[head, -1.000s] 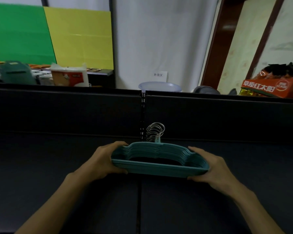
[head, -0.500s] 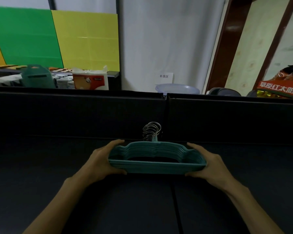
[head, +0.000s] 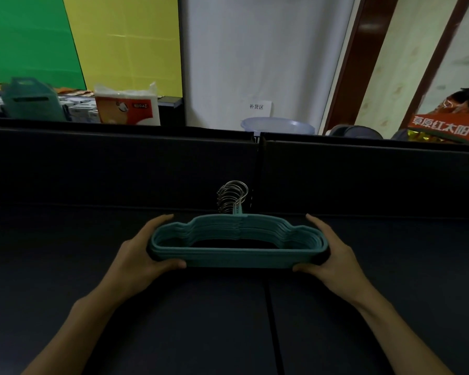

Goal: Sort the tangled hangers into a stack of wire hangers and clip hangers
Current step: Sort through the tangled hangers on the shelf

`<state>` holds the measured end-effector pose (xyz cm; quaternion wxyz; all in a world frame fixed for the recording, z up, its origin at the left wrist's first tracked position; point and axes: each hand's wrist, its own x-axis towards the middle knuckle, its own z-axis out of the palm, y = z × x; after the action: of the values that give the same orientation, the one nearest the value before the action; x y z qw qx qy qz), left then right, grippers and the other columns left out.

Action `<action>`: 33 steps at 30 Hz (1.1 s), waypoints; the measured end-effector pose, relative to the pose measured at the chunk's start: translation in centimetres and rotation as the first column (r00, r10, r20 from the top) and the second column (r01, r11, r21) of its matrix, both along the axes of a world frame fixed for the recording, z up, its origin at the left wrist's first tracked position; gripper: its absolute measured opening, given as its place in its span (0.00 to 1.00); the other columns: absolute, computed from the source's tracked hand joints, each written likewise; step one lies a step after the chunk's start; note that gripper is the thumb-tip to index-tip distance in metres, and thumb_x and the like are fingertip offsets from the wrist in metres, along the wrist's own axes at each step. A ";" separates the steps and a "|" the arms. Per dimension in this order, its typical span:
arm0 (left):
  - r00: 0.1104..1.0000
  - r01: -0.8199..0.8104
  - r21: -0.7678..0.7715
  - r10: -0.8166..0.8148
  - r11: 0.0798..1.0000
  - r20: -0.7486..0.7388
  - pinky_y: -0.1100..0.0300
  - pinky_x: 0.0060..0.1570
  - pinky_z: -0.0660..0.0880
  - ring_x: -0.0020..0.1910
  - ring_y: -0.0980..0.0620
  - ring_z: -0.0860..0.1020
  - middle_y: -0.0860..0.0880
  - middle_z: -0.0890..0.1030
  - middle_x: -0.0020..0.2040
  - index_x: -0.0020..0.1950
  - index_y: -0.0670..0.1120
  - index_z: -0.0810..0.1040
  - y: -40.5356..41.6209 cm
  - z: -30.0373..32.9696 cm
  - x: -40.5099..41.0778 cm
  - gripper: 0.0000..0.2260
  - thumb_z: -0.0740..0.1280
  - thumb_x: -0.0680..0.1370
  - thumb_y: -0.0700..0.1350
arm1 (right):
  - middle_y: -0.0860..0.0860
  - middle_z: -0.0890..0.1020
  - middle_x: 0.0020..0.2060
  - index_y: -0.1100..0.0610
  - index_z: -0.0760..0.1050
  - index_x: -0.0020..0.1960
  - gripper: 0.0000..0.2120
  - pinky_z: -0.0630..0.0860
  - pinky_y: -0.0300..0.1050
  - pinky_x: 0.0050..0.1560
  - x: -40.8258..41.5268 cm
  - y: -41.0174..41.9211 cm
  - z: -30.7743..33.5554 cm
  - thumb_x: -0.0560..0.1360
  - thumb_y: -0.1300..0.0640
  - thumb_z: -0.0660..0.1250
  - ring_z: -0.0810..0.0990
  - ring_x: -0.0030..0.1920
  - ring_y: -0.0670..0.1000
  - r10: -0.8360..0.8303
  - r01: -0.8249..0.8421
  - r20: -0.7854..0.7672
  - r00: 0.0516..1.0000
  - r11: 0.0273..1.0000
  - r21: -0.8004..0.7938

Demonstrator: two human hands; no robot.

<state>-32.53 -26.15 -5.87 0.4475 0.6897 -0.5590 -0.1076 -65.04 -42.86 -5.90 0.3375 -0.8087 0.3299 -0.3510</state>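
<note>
Between left hand and right hand: hanger stack, ends gripped.

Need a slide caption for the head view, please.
Both hands, left hand and right hand, grip a teal hanger stack.

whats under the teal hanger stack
The stack of teal plastic hangers with silver metal hooks sits over the dark tabletop, gripped by the left hand and right hand. Directly beneath is hidden.
</note>
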 end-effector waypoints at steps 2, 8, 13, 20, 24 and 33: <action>1.000 -0.008 -0.011 0.007 1.000 -0.007 0.80 0.44 0.69 0.50 0.74 0.74 0.63 0.76 0.53 0.66 0.58 0.67 -0.1 -0.1 0.1 0.39 0.80 0.60 0.45 | 0.29 0.76 0.54 0.44 0.63 0.70 0.45 0.69 0.24 0.53 0.1 0.0 0.0 0.58 0.58 0.81 0.75 0.56 0.34 -0.003 0.003 0.004 1.000 1.000 -0.010; 1.000 -0.025 -0.016 0.025 1.000 -0.017 0.79 0.44 0.69 0.51 0.73 0.73 0.64 0.75 0.54 0.63 0.67 0.62 -0.3 0.0 0.0 0.38 0.79 0.62 0.46 | 0.27 0.75 0.54 0.43 0.62 0.70 0.44 0.68 0.23 0.51 0.1 0.2 -0.2 0.60 0.58 0.80 0.75 0.56 0.33 0.010 -0.010 0.019 1.000 1.000 -0.015; 0.992 0.035 -0.015 -0.036 0.999 -0.121 0.76 0.50 0.70 0.55 0.70 0.73 0.63 0.73 0.57 0.71 0.59 0.56 -0.5 -0.4 -0.4 0.43 0.78 0.65 0.41 | 0.32 0.76 0.55 0.45 0.59 0.72 0.47 0.69 0.25 0.54 0.3 0.3 -0.4 0.59 0.56 0.80 0.75 0.57 0.36 0.029 -0.032 0.059 0.998 0.999 0.040; 0.983 0.046 -0.055 -0.055 0.997 -0.174 0.73 0.48 0.73 0.54 0.64 0.76 0.54 0.75 0.57 0.69 0.51 0.60 -1.2 -0.7 -0.6 0.37 0.75 0.67 0.34 | 0.37 0.77 0.55 0.47 0.66 0.66 0.39 0.71 0.28 0.52 0.7 -0.4 -0.4 0.60 0.61 0.79 0.75 0.57 0.38 0.034 -0.035 0.073 0.997 0.999 0.018; 0.979 0.067 -0.072 -0.079 0.995 -0.186 0.71 0.48 0.74 0.54 0.62 0.76 0.52 0.76 0.57 0.67 0.51 0.63 -1.0 -0.5 -0.8 0.35 0.76 0.66 0.36 | 0.36 0.77 0.55 0.46 0.65 0.68 0.42 0.72 0.30 0.54 0.7 -0.1 -0.3 0.58 0.56 0.80 0.76 0.58 0.40 0.031 -0.036 0.108 0.994 0.998 0.044; 0.977 0.003 -0.120 -0.028 0.993 -0.211 0.74 0.46 0.73 0.54 0.64 0.76 0.56 0.75 0.57 0.67 0.53 0.67 -1.1 0.5 -1.7 0.40 0.80 0.57 0.48 | 0.42 0.77 0.58 0.47 0.62 0.71 0.48 0.72 0.31 0.55 1.4 1.0 0.2 0.56 0.55 0.81 0.76 0.57 0.40 0.049 -0.061 0.163 0.985 0.996 0.070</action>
<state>-34.22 -27.23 -5.41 0.5443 0.6419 -0.5187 -0.1507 -63.64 -41.81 -5.72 0.4025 -0.7734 0.2920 -0.3931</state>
